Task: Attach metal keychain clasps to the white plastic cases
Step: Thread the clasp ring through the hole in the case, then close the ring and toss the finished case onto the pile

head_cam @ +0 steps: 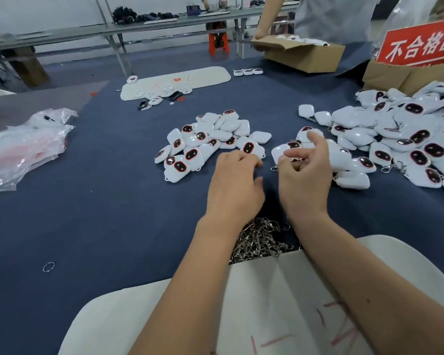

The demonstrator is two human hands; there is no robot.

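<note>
White board (pixel 280 303) with faint red marks, bottom centre of the frame, under both forearms. Just above it, between the wrists: tangled heap of metal keychain clasps (pixel 260 240) on the blue worktop (pixel 100 213).

Left hand (pixel 235 181), centre of frame: fingers curled downward, tips at the lower right edge of the centre pile of white plastic cases (pixel 210 142); whether it grasps a case cannot be told.

Right hand (pixel 304 175), just right of the left: fingers loosely bent and spread, index raised, thumb and fingertips close to a white case (pixel 280 152) lying on the worktop; a grip on anything cannot be confirmed. Small metal ring (pixel 274 168) beside the thumb.

Centre pile: white rounded cases, many showing a dark oval face with a red rim, lying at mixed angles.

Right pile (pixel 408 134), middle right of the frame: larger heap of the same cases, several with metal chains showing at the edges.

Single split ring (pixel 48 266), lower left, alone on the worktop.

Clear plastic bags (pixel 26 147), left edge.

Second white board (pixel 174 82), upper centre, with a few cases and small parts on and beside it; 3 cases in a row (pixel 248 72) to its right.

Open cardboard box (pixel 303 53), upper right, with another person's hand on its flap. Red sign (pixel 420 44) with white characters, top right corner, above another cardboard box (pixel 405 76).
</note>
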